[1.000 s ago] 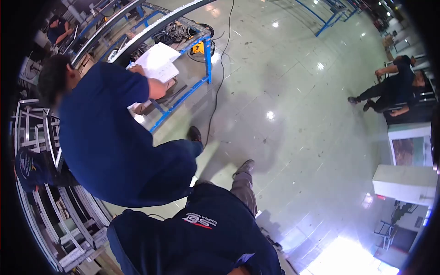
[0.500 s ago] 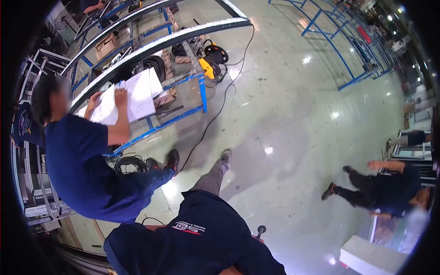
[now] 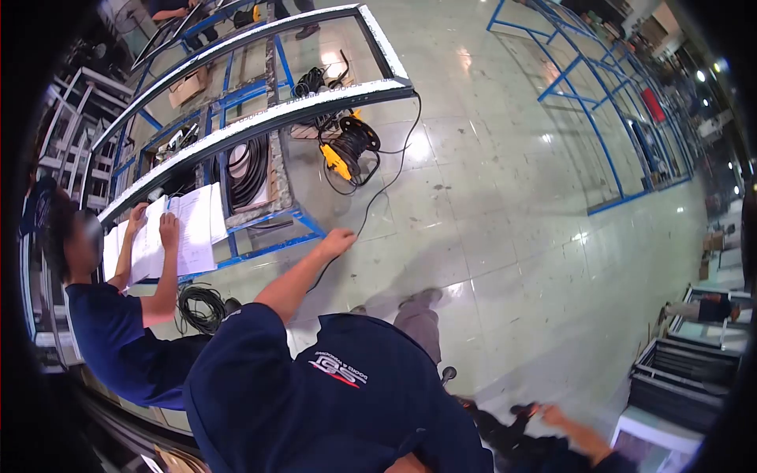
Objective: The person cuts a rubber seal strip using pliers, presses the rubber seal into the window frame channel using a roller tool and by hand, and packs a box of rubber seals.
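My left hand (image 3: 337, 243) is stretched out in front of me above the floor, its fingers curled inward. A thin black cable (image 3: 374, 206) passes behind it in this view, right at the fingertips. Whether the hand holds anything, I cannot tell. My right hand is hidden beside my torso; a dark, round-headed object (image 3: 449, 374) sticks out there on a short stem. Ahead of my left hand, a black cable reel (image 3: 352, 146) with yellow parts stands on the floor by a blue-framed bench (image 3: 311, 226).
A long white-and-black frame (image 3: 260, 121) lies across the bench. At left a co-worker (image 3: 118, 339) leans over paper sheets (image 3: 193, 236). Coiled cable (image 3: 201, 307) lies on the floor. Blue metal racks (image 3: 599, 134) stand at far right. Another person's arm (image 3: 579, 433) shows at lower right.
My left arm has come up and forward into view. My view has shifted, showing more of the bench and reel. The person at right now appears closer, at the lower edge.
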Tool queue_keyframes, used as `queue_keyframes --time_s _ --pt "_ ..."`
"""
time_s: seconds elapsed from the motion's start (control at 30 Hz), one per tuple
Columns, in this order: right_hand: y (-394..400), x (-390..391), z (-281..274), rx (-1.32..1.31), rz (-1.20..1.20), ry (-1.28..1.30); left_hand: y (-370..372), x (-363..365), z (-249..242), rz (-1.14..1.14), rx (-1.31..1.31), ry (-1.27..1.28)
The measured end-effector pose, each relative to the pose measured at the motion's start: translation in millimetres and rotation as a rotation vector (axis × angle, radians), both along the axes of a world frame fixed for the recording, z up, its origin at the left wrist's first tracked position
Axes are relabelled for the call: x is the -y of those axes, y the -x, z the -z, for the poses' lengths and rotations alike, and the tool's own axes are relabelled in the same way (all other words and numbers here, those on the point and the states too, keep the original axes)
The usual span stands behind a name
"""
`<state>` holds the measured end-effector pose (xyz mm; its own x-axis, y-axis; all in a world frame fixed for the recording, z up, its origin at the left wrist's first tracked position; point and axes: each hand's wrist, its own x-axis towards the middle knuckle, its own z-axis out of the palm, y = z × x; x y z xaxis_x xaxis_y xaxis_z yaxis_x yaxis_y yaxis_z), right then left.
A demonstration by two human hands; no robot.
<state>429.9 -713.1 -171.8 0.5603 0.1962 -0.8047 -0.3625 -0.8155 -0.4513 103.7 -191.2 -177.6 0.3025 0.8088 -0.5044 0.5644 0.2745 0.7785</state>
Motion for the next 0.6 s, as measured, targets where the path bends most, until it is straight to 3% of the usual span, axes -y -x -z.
queue_keyframes --time_s 0.07,0.2,0.3,0.37,0.47,0.6 --pt "-55.0 -50.9 12.7 0.057 -0.098 0.028 -64.5 -37.2 -40.0 -0.118 0.164 0.087" --pt "-193.9 -182.5 20.8 0.283 -0.389 0.032 -159.5 -79.6 -34.7 -0.378 0.485 0.313" --pt "-286.7 -315.3 -15.2 0.091 -0.262 -0.246 -208.8 -103.1 -42.5 -0.586 0.718 0.471" --pt "-335.7 -419.4 -58.4 0.2 -0.368 -0.308 -235.5 -121.3 -36.4 -0.708 0.935 0.505" --pt "-396.2 -573.5 -106.0 0.24 -0.466 -0.412 -266.0 -178.7 -39.1 -0.828 0.891 0.332" --pt "-419.2 -742.5 -144.4 0.261 -0.632 -0.542 -294.7 -285.8 -36.0 -0.937 0.781 0.032"
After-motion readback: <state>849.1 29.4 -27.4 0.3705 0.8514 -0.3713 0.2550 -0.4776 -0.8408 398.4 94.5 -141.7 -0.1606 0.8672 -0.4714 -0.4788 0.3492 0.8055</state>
